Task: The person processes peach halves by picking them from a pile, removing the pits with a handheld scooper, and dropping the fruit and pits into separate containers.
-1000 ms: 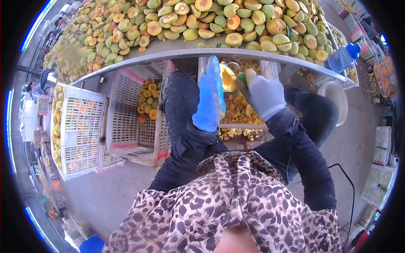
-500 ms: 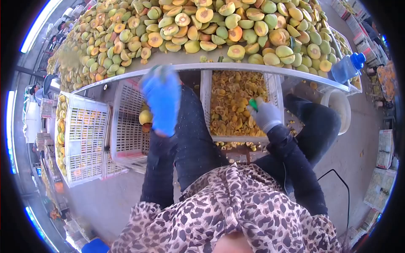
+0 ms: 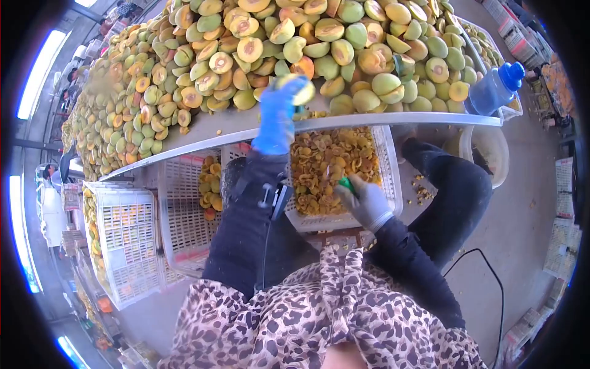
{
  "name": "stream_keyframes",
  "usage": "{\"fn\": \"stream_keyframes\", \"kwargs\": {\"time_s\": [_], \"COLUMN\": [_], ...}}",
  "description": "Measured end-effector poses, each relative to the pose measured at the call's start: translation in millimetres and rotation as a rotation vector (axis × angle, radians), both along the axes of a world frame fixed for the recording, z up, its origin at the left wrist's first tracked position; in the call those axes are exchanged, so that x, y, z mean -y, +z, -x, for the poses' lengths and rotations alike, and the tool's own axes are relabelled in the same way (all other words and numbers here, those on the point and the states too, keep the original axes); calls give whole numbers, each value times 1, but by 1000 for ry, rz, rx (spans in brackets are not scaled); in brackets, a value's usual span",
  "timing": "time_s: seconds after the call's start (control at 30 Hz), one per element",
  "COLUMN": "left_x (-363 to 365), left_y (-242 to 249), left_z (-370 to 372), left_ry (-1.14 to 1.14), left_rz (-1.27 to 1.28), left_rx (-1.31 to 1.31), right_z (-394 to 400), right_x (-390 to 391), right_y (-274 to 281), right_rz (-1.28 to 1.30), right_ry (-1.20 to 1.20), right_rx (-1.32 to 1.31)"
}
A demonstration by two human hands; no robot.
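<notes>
My left hand (image 3: 276, 117), in a blue glove, is over the near edge of the worktop. Its fingers are closed on a yellow-green peach half (image 3: 303, 91), a little smeared by motion. A big heap of halved peaches (image 3: 246, 55) lies just beyond it. My right hand (image 3: 370, 204), in a grey glove, is closed around a small tool with a green handle (image 3: 348, 184); its working end is hard to make out. That hand is above a white crate (image 3: 389, 175) holding yellow peach scraps (image 3: 332, 163).
A metal rim (image 3: 344, 123) edges the worktop. A blue bottle (image 3: 496, 90) stands at its right end, above a white bucket (image 3: 491, 157). At left are a crate with some peach pieces (image 3: 211, 187) and a white crate (image 3: 127, 230). A black cable (image 3: 491, 270) curves at right.
My left hand has moved right and forward, from over the left crate to the worktop edge, and now shows a peach half. My right hand has shifted slightly left and nearer my body.
</notes>
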State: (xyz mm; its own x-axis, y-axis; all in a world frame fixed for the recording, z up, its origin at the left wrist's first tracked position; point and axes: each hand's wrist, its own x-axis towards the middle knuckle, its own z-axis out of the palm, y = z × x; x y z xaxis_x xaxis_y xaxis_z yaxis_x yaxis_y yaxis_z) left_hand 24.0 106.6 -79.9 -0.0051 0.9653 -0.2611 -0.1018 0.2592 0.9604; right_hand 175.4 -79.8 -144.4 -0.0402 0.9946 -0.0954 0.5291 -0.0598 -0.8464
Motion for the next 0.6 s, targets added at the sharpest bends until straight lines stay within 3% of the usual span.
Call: {"fn": "stream_keyframes", "kwargs": {"time_s": [0.03,0.1,0.13,0.2,0.27,0.37,0.5,0.6], "left_x": [9,27,40,68,85,104,130,136], "left_y": [3,12,20,37,44,42,55,47], "left_z": [3,11,12,3,0,-2,-10,-4], "left_ry": [-2,37,47,-129,-151,-194,-43,-64], "left_rz": [12,-11,-16,47,30,-187,-264,-381], "left_rx": [-11,881,874,1121,1012,637,542,467], "right_z": [-1,-3,-2,3,7,11,22,30], "right_x": [-1,-12,-17,-24,-28,-25,-13,-2], "right_y": [3,18,34,72,89,103,108,113], "right_rz": [12,-23,-23,-193,-261,-381,-396,-340], "right_ry": [-2,-25,-13,4,7,32,63,45], "right_rx": [-11,-237,-243,-177,-143,-99,-197,-115]}}
